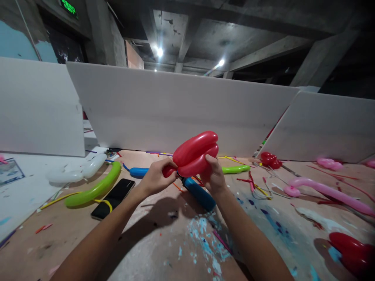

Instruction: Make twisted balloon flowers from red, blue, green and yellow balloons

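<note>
Head view: shiny red folded rubber balloon (pixel 195 150) is just above the dark-blue plastic cylinder (pixel 201 195), lobes already formed. Left hand (pixel 158 175) pinches its end, right hand (pixel 215 177) curls round it; end looks unfinished imo.

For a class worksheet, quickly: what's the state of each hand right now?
Left hand: closed, pinching the left end of the red balloon.
Right hand: closed, holding the red balloon's right side.

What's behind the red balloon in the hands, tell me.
A white panel stands behind the red balloon, visible above and beside it. Its covered section, and anything else directly behind the balloon, cannot be seen.
</note>
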The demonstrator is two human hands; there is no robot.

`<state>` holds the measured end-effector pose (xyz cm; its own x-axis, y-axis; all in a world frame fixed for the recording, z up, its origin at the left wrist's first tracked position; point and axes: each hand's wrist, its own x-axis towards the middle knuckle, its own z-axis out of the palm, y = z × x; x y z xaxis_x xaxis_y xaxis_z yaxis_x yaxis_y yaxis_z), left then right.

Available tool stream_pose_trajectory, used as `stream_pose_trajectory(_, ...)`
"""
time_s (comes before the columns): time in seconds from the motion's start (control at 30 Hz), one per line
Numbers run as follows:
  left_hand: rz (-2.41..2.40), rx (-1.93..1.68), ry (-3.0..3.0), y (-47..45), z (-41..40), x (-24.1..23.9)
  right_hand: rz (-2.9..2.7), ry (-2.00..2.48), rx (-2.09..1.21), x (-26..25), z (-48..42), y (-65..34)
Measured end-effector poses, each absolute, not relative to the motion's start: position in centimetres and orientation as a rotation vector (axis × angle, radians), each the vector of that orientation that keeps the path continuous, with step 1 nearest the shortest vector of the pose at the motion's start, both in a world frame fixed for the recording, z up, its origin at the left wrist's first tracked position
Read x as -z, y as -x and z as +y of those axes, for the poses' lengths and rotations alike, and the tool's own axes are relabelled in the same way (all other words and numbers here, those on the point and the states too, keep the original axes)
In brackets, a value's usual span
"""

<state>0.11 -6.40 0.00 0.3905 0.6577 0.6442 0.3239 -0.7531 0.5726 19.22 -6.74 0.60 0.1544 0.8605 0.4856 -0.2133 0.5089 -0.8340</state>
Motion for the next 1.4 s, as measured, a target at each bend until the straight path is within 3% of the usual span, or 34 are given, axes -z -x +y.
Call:
stream_pose_trajectory(0.23, 0.824, -1.536, -2.055, -0.1, -6.8, 0.2, -1.441, 0.762, -0.629, 0.1, -7.5, -19.1)
stream_pose_trajectory(0.57, 0.845, -1.391, -2.233, -0.8, -7.3, -0.1, -1.417, 0.883, -0.285, 0.0, -9.5, -17.0)
stream_pose_trajectory(0.93, 0.810, -1.252, -2.359, -0.3, -6.5, 0.4, -1.430, 0.821, -0.355, 0.4, -7.9, -18.5)
stream_pose_trajectory(1.23, 0.695, -1.609, -2.209, -0.2, -8.0, -0.3, -1.643, 0.902, -0.200, 0.0, -9.7, -17.7)
stream_pose_trajectory(1.4, 0.697, -1.532, -2.049, 0.0, -7.4, -0.3, -1.524, 0.826, -0.417, -0.1, -9.0, -18.0)
